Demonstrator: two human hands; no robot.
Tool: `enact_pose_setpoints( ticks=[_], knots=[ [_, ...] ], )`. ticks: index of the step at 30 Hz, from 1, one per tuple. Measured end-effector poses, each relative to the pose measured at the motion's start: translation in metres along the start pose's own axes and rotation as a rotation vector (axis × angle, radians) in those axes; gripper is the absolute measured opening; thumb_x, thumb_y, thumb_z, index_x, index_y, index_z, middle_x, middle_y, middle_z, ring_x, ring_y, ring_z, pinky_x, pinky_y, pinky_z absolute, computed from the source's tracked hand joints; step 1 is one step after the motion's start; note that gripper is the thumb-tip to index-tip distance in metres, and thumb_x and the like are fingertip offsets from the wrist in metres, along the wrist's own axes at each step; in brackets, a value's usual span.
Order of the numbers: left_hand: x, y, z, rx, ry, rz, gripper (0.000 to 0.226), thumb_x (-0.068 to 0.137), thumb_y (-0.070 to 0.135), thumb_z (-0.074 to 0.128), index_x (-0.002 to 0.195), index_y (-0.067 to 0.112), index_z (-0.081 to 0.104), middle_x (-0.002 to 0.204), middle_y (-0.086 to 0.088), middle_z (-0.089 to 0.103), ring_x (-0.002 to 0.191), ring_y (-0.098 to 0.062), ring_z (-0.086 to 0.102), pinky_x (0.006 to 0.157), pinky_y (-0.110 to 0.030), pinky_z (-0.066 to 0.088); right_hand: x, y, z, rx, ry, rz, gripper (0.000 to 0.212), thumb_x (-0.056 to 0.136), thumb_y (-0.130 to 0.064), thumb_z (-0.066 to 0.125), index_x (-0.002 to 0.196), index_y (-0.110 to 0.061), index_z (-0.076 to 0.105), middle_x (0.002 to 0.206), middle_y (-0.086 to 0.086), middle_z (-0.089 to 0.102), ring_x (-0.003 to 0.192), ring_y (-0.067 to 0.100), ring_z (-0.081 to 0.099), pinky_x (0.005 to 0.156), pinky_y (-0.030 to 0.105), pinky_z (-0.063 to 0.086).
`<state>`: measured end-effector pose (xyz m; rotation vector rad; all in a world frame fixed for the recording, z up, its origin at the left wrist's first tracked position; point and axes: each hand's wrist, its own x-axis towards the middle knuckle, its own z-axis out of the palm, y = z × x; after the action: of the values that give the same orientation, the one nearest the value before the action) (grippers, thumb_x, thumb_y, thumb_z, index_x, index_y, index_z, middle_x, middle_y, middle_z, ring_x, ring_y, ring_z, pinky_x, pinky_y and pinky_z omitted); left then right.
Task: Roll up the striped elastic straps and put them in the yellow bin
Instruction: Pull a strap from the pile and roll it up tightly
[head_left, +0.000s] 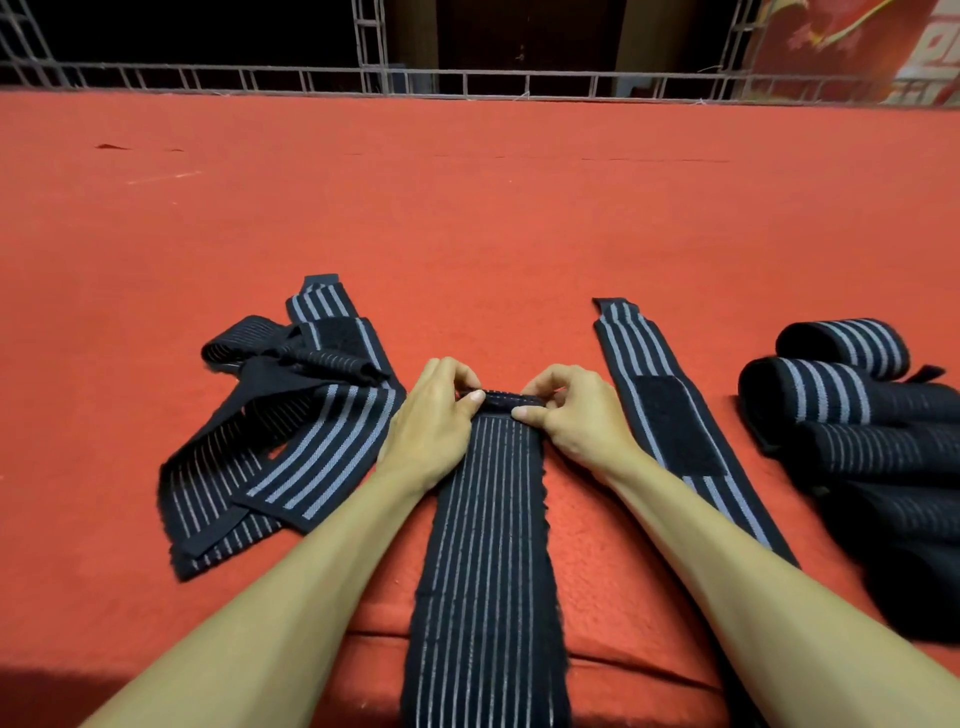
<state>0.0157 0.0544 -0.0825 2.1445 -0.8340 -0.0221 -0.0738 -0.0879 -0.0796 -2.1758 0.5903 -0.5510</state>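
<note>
A long black strap with thin grey stripes (488, 545) lies flat in front of me, running toward the near edge. Its far end is turned over into a small tight roll (501, 401). My left hand (436, 421) pinches the left end of that roll, and my right hand (571, 415) pinches the right end. Another striped strap (670, 415) with a black hook-and-loop patch lies flat just right of my right hand. A loose heap of several unrolled straps (291, 415) lies to the left. No yellow bin is in view.
Several rolled straps (841, 395) are stacked at the right edge of the red cloth-covered surface (467, 208). A metal railing (467, 83) runs along the far side, with darkness behind it and a red banner (857, 47) at the top right.
</note>
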Motion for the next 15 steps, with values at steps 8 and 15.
enact_pose_setpoints(
  ticks=[8, 15],
  knots=[
    [-0.04, 0.024, -0.016, -0.208, -0.023, 0.184, 0.011, 0.095, 0.023, 0.058, 0.103, 0.017, 0.063, 0.094, 0.009, 0.067, 0.088, -0.002, 0.06, 0.084, -0.024, 0.047, -0.037, -0.014, -0.018, 0.193, 0.074, -0.062, 0.017, 0.077, -0.012, 0.078, 0.073, -0.024, 0.066, 0.076, -0.006, 0.069, 0.071, 0.005, 0.061, 0.07, 0.024, 0.051],
    [-0.075, 0.077, -0.048, -0.315, -0.058, 0.099, 0.011, 0.1, 0.026, 0.048, 0.103, 0.018, 0.055, 0.093, 0.01, 0.06, 0.087, -0.003, 0.055, 0.081, -0.023, 0.043, -0.073, -0.06, -0.077, 0.411, -0.15, -0.094, 0.01, 0.08, -0.004, 0.075, 0.085, -0.004, 0.067, 0.065, 0.005, 0.059, 0.052, 0.012, 0.052, 0.053, 0.022, 0.043]
  ],
)
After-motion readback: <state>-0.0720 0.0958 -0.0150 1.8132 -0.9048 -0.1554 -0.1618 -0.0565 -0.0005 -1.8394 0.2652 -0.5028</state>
